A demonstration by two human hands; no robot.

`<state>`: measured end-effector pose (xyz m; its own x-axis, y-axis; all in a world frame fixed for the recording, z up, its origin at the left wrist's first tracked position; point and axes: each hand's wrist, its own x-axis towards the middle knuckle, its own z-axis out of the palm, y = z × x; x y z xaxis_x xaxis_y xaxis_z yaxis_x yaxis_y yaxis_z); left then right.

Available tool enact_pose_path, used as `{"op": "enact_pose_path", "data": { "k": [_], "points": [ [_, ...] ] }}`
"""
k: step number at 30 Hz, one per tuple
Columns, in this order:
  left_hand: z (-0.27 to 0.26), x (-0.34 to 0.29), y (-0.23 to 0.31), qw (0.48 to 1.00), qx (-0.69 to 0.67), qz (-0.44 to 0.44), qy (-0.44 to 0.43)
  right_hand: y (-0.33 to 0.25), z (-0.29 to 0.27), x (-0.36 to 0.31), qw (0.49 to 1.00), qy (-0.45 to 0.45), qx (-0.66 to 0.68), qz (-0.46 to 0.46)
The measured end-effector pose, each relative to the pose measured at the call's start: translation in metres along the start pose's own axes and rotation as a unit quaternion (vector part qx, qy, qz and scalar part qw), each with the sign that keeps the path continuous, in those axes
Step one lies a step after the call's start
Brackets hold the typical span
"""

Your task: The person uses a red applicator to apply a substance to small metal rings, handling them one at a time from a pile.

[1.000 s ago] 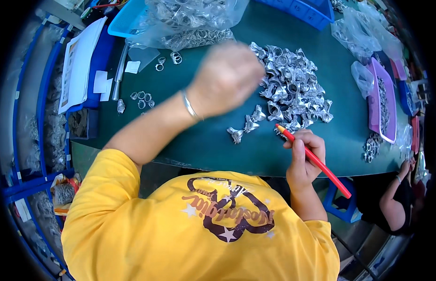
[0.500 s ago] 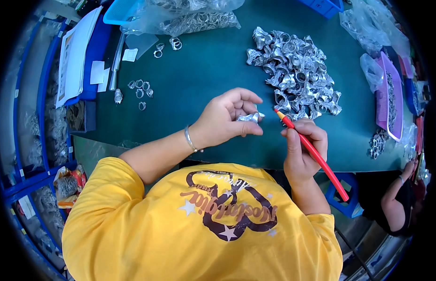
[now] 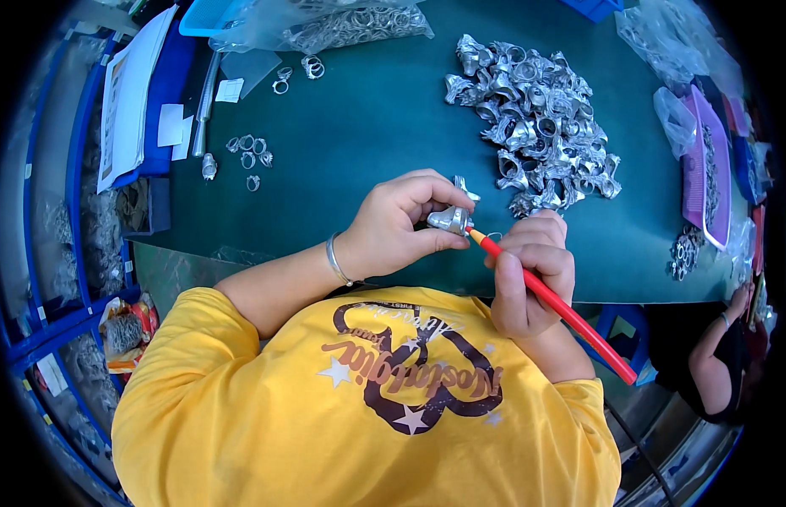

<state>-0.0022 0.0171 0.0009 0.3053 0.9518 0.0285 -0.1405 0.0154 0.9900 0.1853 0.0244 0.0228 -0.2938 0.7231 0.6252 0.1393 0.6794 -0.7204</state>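
My left hand (image 3: 391,218) pinches a silver metal ring (image 3: 448,221) between thumb and fingers near the table's front edge. In my right hand (image 3: 532,279) is a red pencil (image 3: 583,328), gripped close to its sharpened end. The pencil's tip meets the ring's right side, or lies very close to it. Just beyond my left fingertips another silver piece (image 3: 465,189) shows, partly hidden by them. A big heap of silver rings (image 3: 545,127) lies past my right hand.
Several small rings (image 3: 251,152) lie on the green table (image 3: 350,127) at left. Bagged rings (image 3: 363,32) sit at the back. At right stands a purple basket (image 3: 690,169); beyond the table's right end a person's arm (image 3: 714,363) shows. Papers (image 3: 139,93) lean at far left.
My right hand has moved left and slightly nearer, bringing the pencil tip from beside the heap to the ring. The ring has turned in my left fingers.
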Motion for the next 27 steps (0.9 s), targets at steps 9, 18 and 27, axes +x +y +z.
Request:
{"op": "enact_pose_path", "data": {
  "k": [9, 18, 27],
  "points": [
    [0.0016, -0.0015, 0.0044, 0.986, 0.159, 0.043, -0.004, 0.002, 0.0022, -0.0009, 1.0, -0.012, -0.008, -0.006],
    [0.0063, -0.0066, 0.0025, 0.991, 0.126, 0.018, 0.05, -0.0005, 0.0031, 0.0022, 1.0, -0.012, -0.008, -0.013],
    [0.0046, -0.0077, 0.0099, 0.994, -0.022, -0.11, 0.016, -0.0014, 0.0021, 0.0031, 1.0, -0.021, -0.009, -0.015]
  ]
}}
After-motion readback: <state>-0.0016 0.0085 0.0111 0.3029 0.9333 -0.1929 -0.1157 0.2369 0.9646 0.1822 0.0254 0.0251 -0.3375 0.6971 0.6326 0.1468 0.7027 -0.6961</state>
